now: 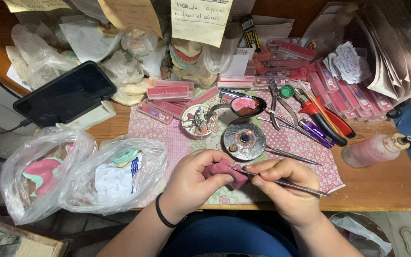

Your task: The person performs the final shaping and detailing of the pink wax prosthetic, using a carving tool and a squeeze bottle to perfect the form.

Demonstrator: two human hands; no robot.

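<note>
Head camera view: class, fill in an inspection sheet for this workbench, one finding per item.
Surface: wooden table with a pink patterned mat.
Job's things: pink wax piece; thin metal tool.
Clutter: small burner, spoon, pliers, bottle, plastic bags, pink boxes.
Grippers: left hand holds the wax piece; right hand holds the tool against it.
Cables: one from the dark phone.
Surroundings: paper notes.

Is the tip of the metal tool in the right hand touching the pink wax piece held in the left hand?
Touching. The head view shows the metal tool tip resting against the pink wax piece, no gap visible.
</note>
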